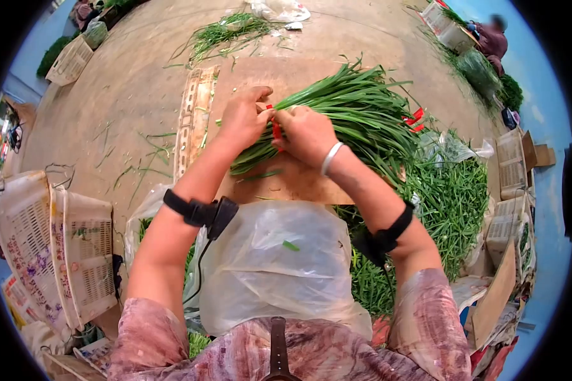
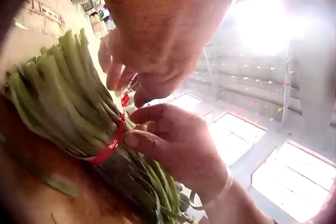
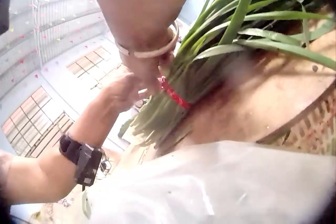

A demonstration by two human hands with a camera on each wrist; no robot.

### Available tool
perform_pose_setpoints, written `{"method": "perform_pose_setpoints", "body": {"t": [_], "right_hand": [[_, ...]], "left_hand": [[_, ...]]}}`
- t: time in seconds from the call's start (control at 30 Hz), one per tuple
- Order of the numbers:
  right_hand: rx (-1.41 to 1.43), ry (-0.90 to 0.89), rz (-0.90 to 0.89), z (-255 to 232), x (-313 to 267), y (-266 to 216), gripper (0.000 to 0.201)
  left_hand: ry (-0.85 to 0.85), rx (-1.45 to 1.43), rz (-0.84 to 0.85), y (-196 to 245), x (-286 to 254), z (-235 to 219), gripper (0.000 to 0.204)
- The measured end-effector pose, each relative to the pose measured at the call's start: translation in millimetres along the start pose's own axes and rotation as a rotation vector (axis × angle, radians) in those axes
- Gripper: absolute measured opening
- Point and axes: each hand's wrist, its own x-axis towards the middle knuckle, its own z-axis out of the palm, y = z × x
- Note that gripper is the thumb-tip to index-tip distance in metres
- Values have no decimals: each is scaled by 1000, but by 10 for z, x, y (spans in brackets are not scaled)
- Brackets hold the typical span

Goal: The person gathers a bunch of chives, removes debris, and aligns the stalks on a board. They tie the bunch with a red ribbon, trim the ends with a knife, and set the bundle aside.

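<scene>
A bunch of long green leafy stalks [image 1: 356, 108] lies on a brown board [image 1: 248, 73], its cut ends to the left. Around the stalks runs a red band [image 2: 107, 150], also visible in the right wrist view as a red strip [image 3: 174, 94]. My left hand [image 1: 243, 117] pinches the band's upper end above the bunch. Close against it, my right hand [image 1: 306, 133], with a white bangle at the wrist, pinches the band too. In the left wrist view the thumb and forefinger of the right hand [image 2: 178, 142] meet at the band.
Loose green stalks [image 1: 451, 197] are heaped at the right, beside the board. White plastic sheeting [image 1: 276, 260] covers the lap. White crates [image 1: 86, 254] stand at the left, more crates [image 1: 510, 165] at the right. Scraps [image 1: 225, 35] lie on the floor ahead; a person [image 1: 491, 41] is at the far right.
</scene>
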Motion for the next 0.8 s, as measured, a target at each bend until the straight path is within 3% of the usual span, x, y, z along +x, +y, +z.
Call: {"method": "perform_pose_setpoints", "body": {"t": [0.07,0.13,0.2,0.27,0.53,0.67,0.73,0.77,0.8], "right_hand": [[-60,57,-12,165,33,35,24],[-156,105,-64,185,21,42,21],[-128,82,-32,125,3,-50,11],[-174,198,-104,263,-10,-32,9],[-227,163,-63,182,-10,-30,9],[-174,164,23,80,207,212,8],[-78,204,113,71,385,343,9],[-76,206,115,84,423,348,9],[11,98,103,90,471,347,10]], "left_hand": [[-86,-116,-105,-43,108,120,34],[-34,-111,-58,-30,95,121,27],[-60,-25,-176,-33,69,70,25],[-24,26,-180,-63,49,44,23],[-12,-108,-231,31,-137,4,17],[109,-140,-70,256,-382,26,18],[114,162,328,391,-467,14,15],[64,308,435,422,-498,43,14],[66,312,437,418,-557,56,14]]}}
